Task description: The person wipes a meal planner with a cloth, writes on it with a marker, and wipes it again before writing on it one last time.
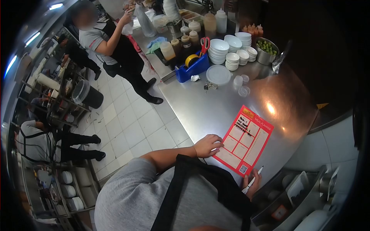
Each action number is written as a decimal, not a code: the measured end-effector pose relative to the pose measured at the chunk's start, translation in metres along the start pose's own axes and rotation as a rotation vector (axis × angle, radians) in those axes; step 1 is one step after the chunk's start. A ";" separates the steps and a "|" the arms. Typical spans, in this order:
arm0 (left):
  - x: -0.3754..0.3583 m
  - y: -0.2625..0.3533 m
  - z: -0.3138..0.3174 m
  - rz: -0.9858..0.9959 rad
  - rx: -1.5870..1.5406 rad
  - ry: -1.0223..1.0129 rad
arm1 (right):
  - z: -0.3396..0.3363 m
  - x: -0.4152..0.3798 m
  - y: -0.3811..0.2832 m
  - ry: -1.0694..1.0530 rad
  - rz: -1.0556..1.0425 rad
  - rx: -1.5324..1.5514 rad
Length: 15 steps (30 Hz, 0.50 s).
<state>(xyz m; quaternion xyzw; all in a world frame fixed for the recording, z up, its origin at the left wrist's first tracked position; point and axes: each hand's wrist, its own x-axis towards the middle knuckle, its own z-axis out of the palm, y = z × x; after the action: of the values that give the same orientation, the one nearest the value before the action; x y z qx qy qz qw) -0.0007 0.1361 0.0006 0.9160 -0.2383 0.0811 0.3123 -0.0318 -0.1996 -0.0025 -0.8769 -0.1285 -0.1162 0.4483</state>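
A red-bordered meal planner sheet (238,152) lies at a slant on the steel table, with black handwriting in its upper boxes. My left hand (208,146) rests on the table edge, its slightly bent fingers lying on the sheet's left border. Below the sheet's bottom corner, my right hand (253,184) grips a white marker pen (246,188) with its tip pointing up. Part of that hand is hidden behind the pen and my apron.
Beyond the sheet on the steel table (185,104) are a blue holder (192,69) with scissors and tape, keys (210,85), clear lids (243,91), stacked bowls (219,51), sauce bottles (210,25) and a metal pot (266,54). A co-worker (115,46) stands across the left aisle.
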 end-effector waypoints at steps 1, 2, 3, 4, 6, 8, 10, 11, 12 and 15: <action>0.000 0.001 0.000 -0.001 0.004 0.000 | 0.002 -0.001 0.003 -0.004 0.005 0.000; 0.000 0.003 0.000 -0.001 0.008 -0.001 | 0.001 0.000 0.002 -0.014 0.003 0.012; 0.000 0.003 0.001 -0.002 0.007 0.000 | 0.000 0.001 -0.001 -0.026 0.004 0.021; 0.000 0.003 0.001 -0.003 0.006 0.002 | 0.000 0.003 -0.003 -0.036 0.003 0.030; 0.001 0.001 0.001 -0.006 0.011 0.003 | 0.000 0.003 -0.002 -0.038 -0.020 0.022; 0.001 0.001 0.002 -0.010 0.016 -0.004 | 0.000 0.003 0.001 -0.034 -0.030 0.018; 0.003 0.001 0.001 -0.024 -0.016 -0.032 | 0.001 0.003 0.003 -0.026 -0.025 0.025; 0.002 0.004 -0.004 -0.036 -0.032 -0.048 | 0.001 0.002 0.002 -0.027 -0.025 0.025; 0.002 0.005 -0.011 -0.003 -0.022 -0.093 | 0.002 0.003 0.001 -0.023 -0.026 0.028; 0.001 0.014 -0.034 0.106 -0.025 -0.214 | -0.007 0.009 -0.021 -0.124 -0.081 -0.020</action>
<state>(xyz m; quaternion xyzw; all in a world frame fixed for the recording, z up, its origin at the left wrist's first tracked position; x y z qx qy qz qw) -0.0066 0.1468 0.0356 0.9015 -0.3193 -0.0037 0.2921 -0.0310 -0.1929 0.0202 -0.8810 -0.1902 -0.0810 0.4256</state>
